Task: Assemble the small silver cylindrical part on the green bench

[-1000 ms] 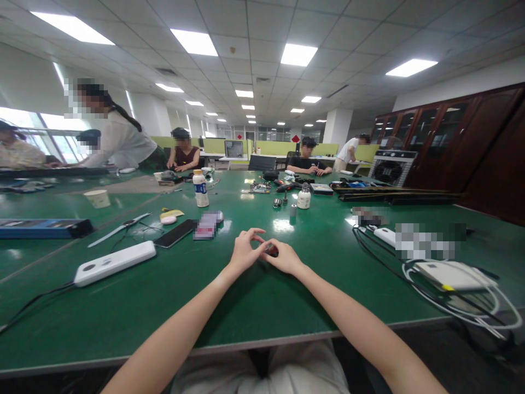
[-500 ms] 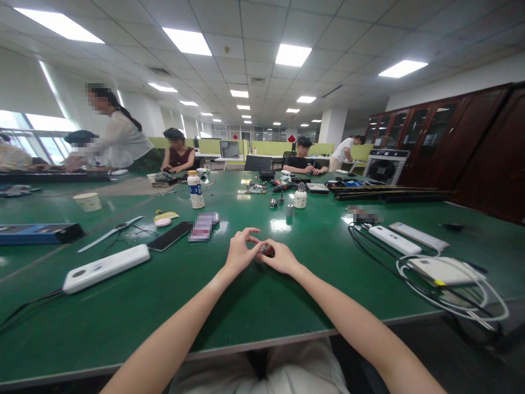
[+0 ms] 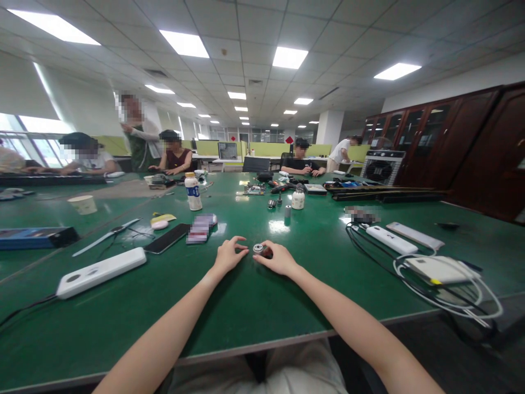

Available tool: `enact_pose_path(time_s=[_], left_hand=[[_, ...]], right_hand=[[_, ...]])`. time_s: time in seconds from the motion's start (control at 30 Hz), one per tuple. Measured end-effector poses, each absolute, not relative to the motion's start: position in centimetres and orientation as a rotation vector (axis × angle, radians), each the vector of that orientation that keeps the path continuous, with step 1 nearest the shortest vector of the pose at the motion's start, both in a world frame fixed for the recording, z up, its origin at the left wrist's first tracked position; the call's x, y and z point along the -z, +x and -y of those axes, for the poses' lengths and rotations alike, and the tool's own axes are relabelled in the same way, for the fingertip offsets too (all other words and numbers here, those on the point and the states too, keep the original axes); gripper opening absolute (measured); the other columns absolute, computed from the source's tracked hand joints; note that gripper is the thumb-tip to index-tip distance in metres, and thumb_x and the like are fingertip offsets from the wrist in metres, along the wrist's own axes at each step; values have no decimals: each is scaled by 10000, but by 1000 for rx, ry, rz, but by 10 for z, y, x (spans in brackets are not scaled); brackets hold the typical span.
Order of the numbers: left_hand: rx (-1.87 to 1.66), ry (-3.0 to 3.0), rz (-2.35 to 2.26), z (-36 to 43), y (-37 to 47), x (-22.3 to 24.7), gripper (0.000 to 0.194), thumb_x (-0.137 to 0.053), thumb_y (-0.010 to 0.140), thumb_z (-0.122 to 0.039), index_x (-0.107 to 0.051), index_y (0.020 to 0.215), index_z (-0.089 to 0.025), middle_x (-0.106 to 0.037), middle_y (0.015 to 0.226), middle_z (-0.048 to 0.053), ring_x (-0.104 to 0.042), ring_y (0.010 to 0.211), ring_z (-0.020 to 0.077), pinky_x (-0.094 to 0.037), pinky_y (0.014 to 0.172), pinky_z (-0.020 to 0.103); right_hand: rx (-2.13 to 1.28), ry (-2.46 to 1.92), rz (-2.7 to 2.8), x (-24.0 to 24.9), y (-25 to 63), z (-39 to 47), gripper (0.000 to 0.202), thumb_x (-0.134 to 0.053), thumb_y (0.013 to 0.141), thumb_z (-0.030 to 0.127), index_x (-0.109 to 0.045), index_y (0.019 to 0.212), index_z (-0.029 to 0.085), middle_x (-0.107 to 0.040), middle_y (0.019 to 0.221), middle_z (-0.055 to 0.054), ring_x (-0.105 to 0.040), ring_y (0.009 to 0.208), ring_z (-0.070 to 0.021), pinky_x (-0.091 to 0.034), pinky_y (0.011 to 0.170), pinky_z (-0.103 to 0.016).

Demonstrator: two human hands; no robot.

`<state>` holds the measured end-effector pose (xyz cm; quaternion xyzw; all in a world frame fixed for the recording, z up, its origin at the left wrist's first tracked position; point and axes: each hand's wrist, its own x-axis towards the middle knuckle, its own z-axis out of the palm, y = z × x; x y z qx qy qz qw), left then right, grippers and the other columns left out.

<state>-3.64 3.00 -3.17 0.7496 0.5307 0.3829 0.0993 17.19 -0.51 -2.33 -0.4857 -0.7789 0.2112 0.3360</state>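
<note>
A small round metal part (image 3: 258, 249), silvery with a ring-shaped top and a dark centre, sits at the fingertips of my right hand (image 3: 279, 258). The thumb and fingers curve around its right side, and something reddish-brown shows under them; its exact kind is too small to tell. Just left of the part is my left hand (image 3: 230, 256), holding nothing, with thumb and fingers curved and apart. Both hands are low over the green table (image 3: 246, 312). Beyond them stand a small grey metal cylinder (image 3: 287, 214) and a white patterned jar (image 3: 298, 198).
On the left lie a white power strip (image 3: 102, 272), a dark phone (image 3: 168, 238) and a pinkish phone (image 3: 200, 229), with a bottle (image 3: 193, 191) behind. To the right are a white box (image 3: 438, 271) and coiled cables (image 3: 400, 268). Several people work farther back.
My left hand has moved left, away from the metal part, and its fingers have parted. My right hand stays at the part. In the background, a standing person has straightened up.
</note>
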Motion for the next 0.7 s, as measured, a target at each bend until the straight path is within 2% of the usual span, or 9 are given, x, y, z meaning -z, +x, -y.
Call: enact_pose_path(time_s=[0.17, 0.43, 0.7], left_hand=[[-1081, 2215, -1621, -27, -32, 28, 306, -713, 764, -308, -630, 1055, -261, -795, 833, 9, -676, 1023, 307, -458, 906, 443], [-1480, 2124, -1436, -5, -11, 4, 296, -670, 822, -370, -626, 1079, -230, -779, 826, 27, -704, 941, 264, -473, 910, 408], [-1413, 2206, -1282, 6, 2, 4, 265, -691, 796, -273, -620, 1046, -223, -780, 816, 26, -712, 939, 276, -470, 919, 435]], right_hand=[[-561, -1271, 2026, 23, 171, 5, 365, -708, 815, 456, -655, 1094, 227, -736, 913, -31, -692, 853, -198, -509, 777, -301], [-570, -1268, 2019, 24, 171, 5, 351, -716, 811, 437, -651, 1088, 232, -736, 907, -29, -692, 851, -200, -500, 775, -299], [-550, -1264, 2038, 25, 172, 3, 327, -705, 815, 423, -650, 1068, 223, -728, 874, -26, -680, 811, -192, -480, 721, -287]])
